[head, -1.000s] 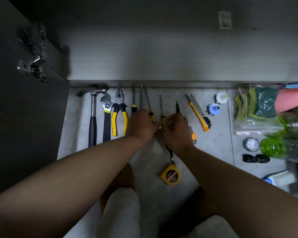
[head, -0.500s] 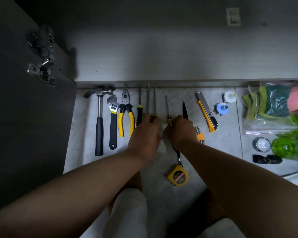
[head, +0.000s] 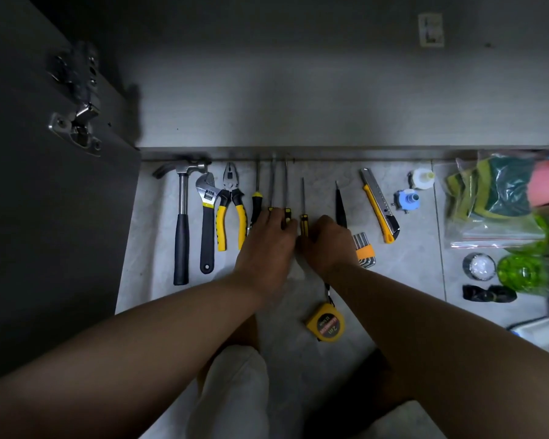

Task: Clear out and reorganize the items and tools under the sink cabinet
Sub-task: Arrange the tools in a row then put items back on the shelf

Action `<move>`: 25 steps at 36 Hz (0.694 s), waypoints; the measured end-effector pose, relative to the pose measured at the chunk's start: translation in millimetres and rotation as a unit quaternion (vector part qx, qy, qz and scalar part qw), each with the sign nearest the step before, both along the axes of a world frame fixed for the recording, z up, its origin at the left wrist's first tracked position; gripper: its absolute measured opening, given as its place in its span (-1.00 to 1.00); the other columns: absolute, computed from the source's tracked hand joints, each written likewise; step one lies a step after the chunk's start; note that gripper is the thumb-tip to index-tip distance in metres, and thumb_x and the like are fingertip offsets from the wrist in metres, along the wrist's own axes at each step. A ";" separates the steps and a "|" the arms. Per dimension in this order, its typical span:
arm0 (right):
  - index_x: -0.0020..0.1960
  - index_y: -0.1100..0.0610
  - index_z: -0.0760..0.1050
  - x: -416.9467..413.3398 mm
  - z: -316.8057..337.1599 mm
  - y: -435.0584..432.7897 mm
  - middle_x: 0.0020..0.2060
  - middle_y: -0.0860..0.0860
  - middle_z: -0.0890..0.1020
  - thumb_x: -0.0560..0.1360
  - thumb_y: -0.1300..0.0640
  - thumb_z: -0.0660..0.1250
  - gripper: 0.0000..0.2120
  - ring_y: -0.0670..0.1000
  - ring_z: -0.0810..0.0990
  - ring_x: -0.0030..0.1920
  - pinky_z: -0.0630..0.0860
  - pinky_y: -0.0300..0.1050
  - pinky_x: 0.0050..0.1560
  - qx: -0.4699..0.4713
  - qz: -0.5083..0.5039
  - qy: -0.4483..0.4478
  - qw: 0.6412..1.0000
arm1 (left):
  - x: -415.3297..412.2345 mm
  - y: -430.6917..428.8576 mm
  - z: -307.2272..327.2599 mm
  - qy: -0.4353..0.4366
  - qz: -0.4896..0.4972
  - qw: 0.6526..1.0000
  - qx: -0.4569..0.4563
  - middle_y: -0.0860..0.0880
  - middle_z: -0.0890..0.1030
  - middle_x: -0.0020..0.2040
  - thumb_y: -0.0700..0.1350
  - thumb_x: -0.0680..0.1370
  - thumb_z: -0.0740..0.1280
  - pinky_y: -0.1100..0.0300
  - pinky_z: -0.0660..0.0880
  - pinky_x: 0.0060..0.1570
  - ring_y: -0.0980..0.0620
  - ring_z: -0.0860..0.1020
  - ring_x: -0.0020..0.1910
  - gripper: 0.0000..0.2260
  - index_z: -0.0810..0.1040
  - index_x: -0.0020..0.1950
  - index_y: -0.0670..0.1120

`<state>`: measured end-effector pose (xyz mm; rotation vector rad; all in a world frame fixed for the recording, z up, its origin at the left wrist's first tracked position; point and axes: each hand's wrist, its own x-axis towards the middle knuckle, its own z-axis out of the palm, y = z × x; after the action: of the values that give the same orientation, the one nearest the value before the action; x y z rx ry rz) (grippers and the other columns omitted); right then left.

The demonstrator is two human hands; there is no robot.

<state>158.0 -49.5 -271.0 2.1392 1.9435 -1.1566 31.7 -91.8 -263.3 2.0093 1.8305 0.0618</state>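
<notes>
Two hands, fingers curled: left hand covering screwdriver handles, right hand touching small screwdriver; grasp unclear.

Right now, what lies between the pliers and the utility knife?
In the head view, between the pliers and utility knife: four screwdrivers, a black pointed tool, with both hands over their handles.

The tiled floor carries a hammer, wrench, pliers, screwdrivers, apparently hex keys.

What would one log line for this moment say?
stage: lining up tools on floor | left hand: on screwdriver handles | right hand: at small screwdriver | hammer, pliers: placed
</notes>
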 end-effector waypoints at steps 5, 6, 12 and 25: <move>0.05 0.13 0.43 17.0 7.3 -0.7 -0.15 -0.01 0.49 0.56 0.03 0.35 -0.80 0.02 0.50 -0.17 0.41 -0.13 -0.22 0.042 -0.006 0.007 0.999 | 1.4 -0.7 3.8 0.045 -0.002 0.999 0.000 -0.08 0.42 0.28 -0.16 0.53 0.32 0.06 0.35 0.26 -0.11 0.36 0.32 -0.56 0.44 0.42 -0.06; 0.09 0.13 0.43 22.3 9.4 -1.2 -0.07 0.02 0.49 0.56 0.04 0.34 -0.79 0.05 0.51 -0.13 0.43 -0.10 -0.17 0.064 -0.004 -0.007 0.998 | 2.3 -1.3 5.0 0.052 0.000 0.999 -0.001 -0.08 0.42 0.29 -0.13 0.53 0.32 0.05 0.35 0.25 -0.11 0.36 0.32 -0.57 0.44 0.41 -0.05; 0.25 0.21 0.38 52.2 14.9 3.4 0.22 0.17 0.43 0.53 0.11 0.39 -0.64 0.20 0.53 0.11 0.48 0.01 -0.02 0.059 -0.017 -0.043 0.997 | 14.6 -8.9 9.7 -0.070 -0.076 0.994 0.035 -0.10 0.45 0.12 -0.05 0.52 0.37 0.01 0.45 0.07 -0.09 0.45 0.12 -0.71 0.57 0.21 -0.10; 0.25 0.23 0.38 24.8 3.3 21.0 0.13 0.20 0.54 0.60 0.21 0.25 -0.75 0.23 0.56 0.13 0.50 0.06 0.08 0.011 0.002 -0.047 0.999 | 33.2 -55.2 -8.7 -0.048 -0.335 0.929 -0.151 -0.17 0.14 0.56 0.02 0.48 0.50 -0.11 0.42 0.36 -0.25 0.29 0.47 -0.21 0.14 0.60 0.14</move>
<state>182.8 -28.6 -267.7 2.1565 1.9301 -1.0185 65.0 -147.0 -272.0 2.2321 0.9415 -0.2979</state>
